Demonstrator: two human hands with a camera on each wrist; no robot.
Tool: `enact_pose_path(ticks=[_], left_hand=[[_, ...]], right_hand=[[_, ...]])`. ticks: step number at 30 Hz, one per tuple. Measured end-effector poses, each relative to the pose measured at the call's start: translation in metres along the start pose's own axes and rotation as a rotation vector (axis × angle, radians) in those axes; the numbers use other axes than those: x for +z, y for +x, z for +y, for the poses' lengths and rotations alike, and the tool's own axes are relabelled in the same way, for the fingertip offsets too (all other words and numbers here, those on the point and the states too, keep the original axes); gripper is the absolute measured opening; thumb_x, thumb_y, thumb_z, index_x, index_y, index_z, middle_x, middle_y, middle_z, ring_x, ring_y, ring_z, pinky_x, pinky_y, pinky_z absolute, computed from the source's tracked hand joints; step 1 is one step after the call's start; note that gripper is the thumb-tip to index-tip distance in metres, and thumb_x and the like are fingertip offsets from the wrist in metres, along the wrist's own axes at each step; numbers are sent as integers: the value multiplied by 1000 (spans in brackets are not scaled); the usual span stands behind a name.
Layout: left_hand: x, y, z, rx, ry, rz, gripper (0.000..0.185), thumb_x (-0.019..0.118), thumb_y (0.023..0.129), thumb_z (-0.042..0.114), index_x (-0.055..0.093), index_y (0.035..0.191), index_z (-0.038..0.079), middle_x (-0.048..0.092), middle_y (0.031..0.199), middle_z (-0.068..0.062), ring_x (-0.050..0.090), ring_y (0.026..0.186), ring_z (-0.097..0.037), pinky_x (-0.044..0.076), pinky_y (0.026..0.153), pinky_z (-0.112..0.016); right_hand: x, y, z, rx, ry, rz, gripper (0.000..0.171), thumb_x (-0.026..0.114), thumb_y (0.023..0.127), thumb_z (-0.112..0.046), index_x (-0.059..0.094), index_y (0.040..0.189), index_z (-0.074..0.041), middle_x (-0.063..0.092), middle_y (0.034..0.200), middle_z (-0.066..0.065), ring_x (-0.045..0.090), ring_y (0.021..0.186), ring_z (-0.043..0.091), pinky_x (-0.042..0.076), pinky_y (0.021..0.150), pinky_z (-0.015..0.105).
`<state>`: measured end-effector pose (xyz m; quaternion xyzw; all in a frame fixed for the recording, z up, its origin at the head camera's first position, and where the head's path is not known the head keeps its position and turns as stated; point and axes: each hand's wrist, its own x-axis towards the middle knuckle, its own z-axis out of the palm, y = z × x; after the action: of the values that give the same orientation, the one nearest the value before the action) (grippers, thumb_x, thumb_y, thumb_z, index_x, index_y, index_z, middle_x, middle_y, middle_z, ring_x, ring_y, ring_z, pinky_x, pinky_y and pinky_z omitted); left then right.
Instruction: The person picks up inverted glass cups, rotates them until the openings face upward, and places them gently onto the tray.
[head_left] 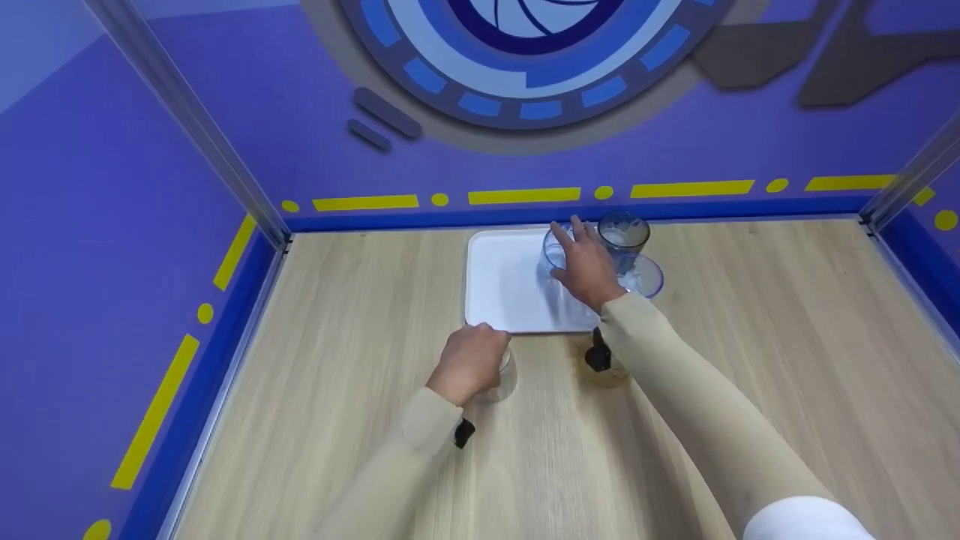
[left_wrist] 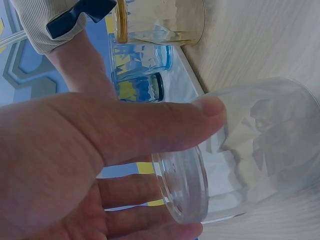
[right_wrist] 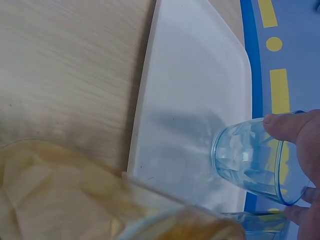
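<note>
My right hand (head_left: 581, 259) grips a light blue glass (head_left: 556, 251) from above at the back right of the white tray (head_left: 499, 289). In the right wrist view its fingers (right_wrist: 285, 125) curl round the blue glass (right_wrist: 250, 162) near the rim, base towards the tray (right_wrist: 195, 90); whether it touches the tray I cannot tell. My left hand (head_left: 476, 356) holds a clear glass (head_left: 504, 373) on the table just in front of the tray. The left wrist view shows thumb and fingers (left_wrist: 165, 122) wrapped round the clear glass (left_wrist: 260, 160).
A dark-tinted glass (head_left: 624, 232) and another blue glass (head_left: 646, 276) stand at the tray's right edge. An amber glass (head_left: 606, 366) sits on the wooden table (head_left: 750, 360) under my right wrist. Purple walls (head_left: 112, 225) enclose the table on three sides.
</note>
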<state>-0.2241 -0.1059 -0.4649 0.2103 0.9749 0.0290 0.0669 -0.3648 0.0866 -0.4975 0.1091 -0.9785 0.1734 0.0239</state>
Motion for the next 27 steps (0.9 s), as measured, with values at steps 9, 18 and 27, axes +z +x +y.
enact_pose_path(ticks=[9,18,27], left_hand=[[1,-1,-1,15,16,33,17,75,72,2,71,88,7,70,83,-9,67,78,-23,56,64,-37],[0,-1,0,11,8,27,19,75,73,1,71,91,7,71,84,-10,67,77,-23,56,63,-38],[0,-1,1,4,-9,18,19,74,73,-1,71,90,7,70,84,-10,66,76,-23,56,64,-38]], right_hand=[[1,3,0,-52,-7,57,74,74,85,-19,38,148,-10,31,155,23,27,144,43,33,112,54],[1,3,4,-43,15,45,69,69,89,-18,36,149,-9,32,154,23,27,143,44,34,111,54],[-2,2,8,6,71,18,69,68,90,-20,35,149,-10,27,156,22,23,146,42,35,110,55]])
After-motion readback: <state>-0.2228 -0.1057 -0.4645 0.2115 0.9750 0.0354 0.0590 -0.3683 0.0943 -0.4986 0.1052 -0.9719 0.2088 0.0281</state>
